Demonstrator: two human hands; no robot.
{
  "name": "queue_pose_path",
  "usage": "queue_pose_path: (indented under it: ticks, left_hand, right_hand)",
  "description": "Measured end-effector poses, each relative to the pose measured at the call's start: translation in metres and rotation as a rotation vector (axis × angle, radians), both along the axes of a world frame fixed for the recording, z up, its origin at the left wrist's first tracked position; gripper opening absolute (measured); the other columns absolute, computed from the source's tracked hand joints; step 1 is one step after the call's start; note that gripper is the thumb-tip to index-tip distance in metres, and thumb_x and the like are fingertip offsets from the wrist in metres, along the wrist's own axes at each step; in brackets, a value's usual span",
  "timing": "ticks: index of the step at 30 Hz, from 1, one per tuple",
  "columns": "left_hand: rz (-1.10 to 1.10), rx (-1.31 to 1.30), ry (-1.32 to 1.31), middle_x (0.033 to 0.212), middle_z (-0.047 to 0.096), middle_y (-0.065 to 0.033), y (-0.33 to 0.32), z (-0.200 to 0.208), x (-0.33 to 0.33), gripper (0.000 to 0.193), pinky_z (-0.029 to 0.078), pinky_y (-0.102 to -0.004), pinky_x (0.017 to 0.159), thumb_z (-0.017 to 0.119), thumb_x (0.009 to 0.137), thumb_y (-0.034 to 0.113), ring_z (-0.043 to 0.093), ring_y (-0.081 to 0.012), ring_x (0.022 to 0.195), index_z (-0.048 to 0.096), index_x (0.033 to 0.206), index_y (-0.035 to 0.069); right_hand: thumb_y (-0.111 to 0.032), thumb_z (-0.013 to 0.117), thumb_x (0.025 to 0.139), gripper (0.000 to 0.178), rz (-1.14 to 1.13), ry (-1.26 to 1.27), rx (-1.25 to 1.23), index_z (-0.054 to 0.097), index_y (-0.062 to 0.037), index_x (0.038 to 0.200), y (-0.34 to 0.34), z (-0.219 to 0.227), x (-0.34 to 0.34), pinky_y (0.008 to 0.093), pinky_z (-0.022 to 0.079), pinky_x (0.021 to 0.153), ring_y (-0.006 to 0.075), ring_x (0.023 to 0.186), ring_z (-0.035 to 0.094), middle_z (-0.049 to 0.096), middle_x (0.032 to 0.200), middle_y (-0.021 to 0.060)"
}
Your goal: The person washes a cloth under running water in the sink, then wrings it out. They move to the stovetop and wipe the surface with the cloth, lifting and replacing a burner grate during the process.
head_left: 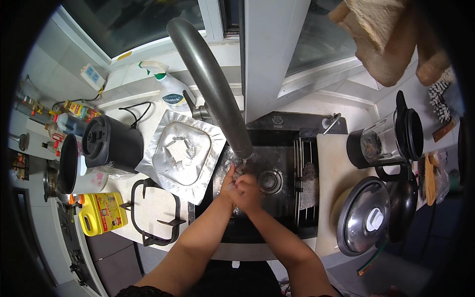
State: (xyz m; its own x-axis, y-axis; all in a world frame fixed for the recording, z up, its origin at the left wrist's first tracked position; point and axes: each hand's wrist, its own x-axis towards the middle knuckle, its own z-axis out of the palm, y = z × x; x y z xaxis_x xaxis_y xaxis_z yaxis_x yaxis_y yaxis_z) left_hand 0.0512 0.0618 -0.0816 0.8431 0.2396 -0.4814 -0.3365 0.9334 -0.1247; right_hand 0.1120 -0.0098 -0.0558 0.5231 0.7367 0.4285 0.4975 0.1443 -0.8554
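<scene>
Both my hands meet under the spout of the grey faucet (210,84), over the black sink (277,208). My left hand (228,186) has one finger or thumb stretched upward; its other fingers are partly hidden. Against it presses my right hand (249,192), fingers curled over the left palm and fingers. Nothing else shows between the hands. Water glistens in the sink around them. Just right of my hands is the round metal drain (270,181).
Left of the sink lie a foil liner (182,143), a black burner grate (153,210) and a yellow jug (103,213). Behind stands a spray bottle (173,91). At right are a rack (299,183), a lidded pot (363,216) and a blender (378,141).
</scene>
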Motion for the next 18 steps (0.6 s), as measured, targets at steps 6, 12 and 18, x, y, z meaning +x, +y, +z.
queue_pose_path:
  ticks: [6,12,18]
  left_hand:
    - [-0.034,0.051,0.251,0.094,0.064,-0.0095,-0.005,-0.003,0.014,0.033,0.050,-0.0406,0.079,0.051,0.089,0.038,0.061,-0.0241,0.086,0.060,0.097,0.008]
    - [0.057,0.095,-0.097,0.096,0.061,-0.0070,0.004,-0.020,0.008,0.022,0.048,-0.0346,0.083,0.048,0.091,0.029,0.058,-0.0210,0.095,0.058,0.094,0.010]
    - [-0.132,0.043,0.399,0.099,0.063,-0.0072,0.001,0.014,0.017,0.027,0.047,-0.0389,0.087,0.047,0.091,0.035,0.059,-0.0219,0.095,0.059,0.096,0.012]
  right_hand:
    - [-0.012,0.063,0.062,0.014,-0.313,0.036,-0.260,0.053,-0.0039,0.056,0.013,-0.051,0.029,0.0385,0.046,0.055,0.0301,0.063,0.057,0.058,0.072,0.0115]
    - [-0.014,0.059,0.075,0.015,0.377,-0.015,-0.101,0.057,-0.0004,0.082,0.011,-0.067,0.021,0.0440,0.040,0.079,0.0355,0.092,0.049,0.051,0.103,0.0177]
    - [-0.012,0.062,0.068,0.018,-0.276,-0.190,-0.126,0.054,-0.0006,0.057,0.021,-0.034,0.026,0.0418,0.042,0.054,0.0314,0.059,0.053,0.055,0.069,0.0137]
